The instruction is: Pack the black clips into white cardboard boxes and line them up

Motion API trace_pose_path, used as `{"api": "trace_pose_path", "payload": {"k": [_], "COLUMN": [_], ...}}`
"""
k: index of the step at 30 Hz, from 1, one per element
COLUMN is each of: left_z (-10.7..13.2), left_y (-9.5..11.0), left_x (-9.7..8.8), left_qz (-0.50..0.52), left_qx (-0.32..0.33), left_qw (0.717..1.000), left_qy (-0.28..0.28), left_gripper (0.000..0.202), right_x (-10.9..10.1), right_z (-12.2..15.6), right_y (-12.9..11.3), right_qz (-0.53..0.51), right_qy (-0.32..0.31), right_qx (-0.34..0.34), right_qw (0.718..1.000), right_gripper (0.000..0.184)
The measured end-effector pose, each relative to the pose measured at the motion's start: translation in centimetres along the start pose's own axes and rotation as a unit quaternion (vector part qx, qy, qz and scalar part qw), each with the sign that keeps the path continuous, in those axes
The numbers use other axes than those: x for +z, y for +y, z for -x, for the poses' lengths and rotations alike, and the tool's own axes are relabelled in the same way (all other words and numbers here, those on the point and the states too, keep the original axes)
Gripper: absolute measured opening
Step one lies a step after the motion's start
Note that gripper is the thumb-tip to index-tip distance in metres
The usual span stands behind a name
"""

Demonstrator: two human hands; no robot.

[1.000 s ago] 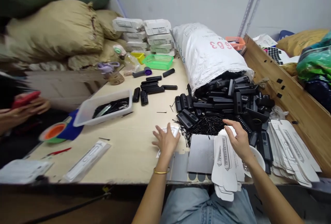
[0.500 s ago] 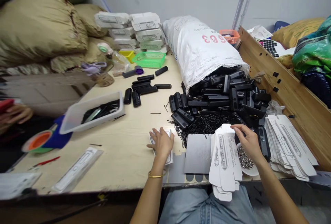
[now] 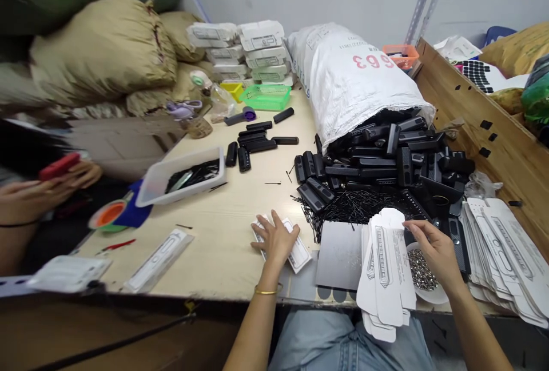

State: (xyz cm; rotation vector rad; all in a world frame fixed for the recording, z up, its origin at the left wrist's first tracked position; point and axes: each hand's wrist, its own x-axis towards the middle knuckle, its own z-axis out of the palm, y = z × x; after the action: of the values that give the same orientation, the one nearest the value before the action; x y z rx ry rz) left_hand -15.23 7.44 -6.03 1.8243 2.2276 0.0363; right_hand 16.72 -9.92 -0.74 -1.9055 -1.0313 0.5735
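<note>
My left hand [image 3: 277, 238] lies flat, fingers spread, on a white printed card [image 3: 295, 252] near the table's front edge. My right hand [image 3: 433, 248] reaches over a white bowl of small metal screws [image 3: 422, 279], fingers curled and touching the top edge of a stack of white die-cut cards [image 3: 386, 271]. A dark grey flat plate [image 3: 338, 256] lies between the hands. Behind it a heap of thin black pins [image 3: 351, 208] spreads in front of a pile of black plastic housings [image 3: 386, 159].
A white woven sack [image 3: 355, 82] spills the housings. More white cards [image 3: 506, 256] fan out at right by a wooden board [image 3: 476, 125]. A white tray [image 3: 184, 176], tape rolls [image 3: 114, 214] and sealed packets [image 3: 158, 259] sit left. Another person's hands hold a red phone [image 3: 58, 166].
My left hand has slid the white card a little toward the right and front. My right hand has moved from the pin heap down to the card stack above the screw bowl.
</note>
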Motion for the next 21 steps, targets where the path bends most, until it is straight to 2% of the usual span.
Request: {"api": "trace_pose_path", "payload": {"k": [6,9,11,13,15,18,20,21], "left_z": [-1.2,-0.7,-0.3,-0.2,-0.6,-1.4,-1.8,-2.0], "left_y": [-5.2,-6.6,-7.3,-8.0,-8.7,-8.4,-6.7,-5.4], "left_x": [-2.6,-2.6,-1.9,-1.4,-1.4,-2.1,-2.5,-2.5], "left_qz": [-0.038,-0.063,-0.071,-0.067,-0.059,-0.062,-0.057,-0.049], "left_qx": [0.203,0.220,0.211,0.205,0.208,0.212,0.242,0.273], "left_qw": [0.978,0.973,0.975,0.976,0.976,0.975,0.968,0.960], "left_qy": [-0.021,-0.024,-0.004,0.018,0.015,-0.010,0.013,0.037], "left_gripper": [0.081,0.082,0.073,0.066,0.065,0.071,0.071,0.068], "right_x": [0.5,0.2,-0.4,-1.4,-2.4,-2.9,-2.4,-2.0], "right_z": [-0.2,0.0,0.3,0.5,0.9,1.5,2.0,2.2], "right_y": [-0.2,-0.5,-0.3,0.4,1.5,3.6,4.9,5.4], "right_qz": [0.010,0.019,0.036,0.077,0.140,0.237,0.283,0.299], "right_qy": [0.003,0.009,0.011,0.016,0.003,-0.094,-0.158,-0.169], "right_qx": [-0.007,-0.011,-0.010,0.001,0.010,0.003,-0.010,-0.016], "right_qw": [1.000,1.000,0.999,0.997,0.990,0.967,0.946,0.939], "right_gripper": [0.034,0.033,0.033,0.034,0.033,0.026,0.020,0.018]}}
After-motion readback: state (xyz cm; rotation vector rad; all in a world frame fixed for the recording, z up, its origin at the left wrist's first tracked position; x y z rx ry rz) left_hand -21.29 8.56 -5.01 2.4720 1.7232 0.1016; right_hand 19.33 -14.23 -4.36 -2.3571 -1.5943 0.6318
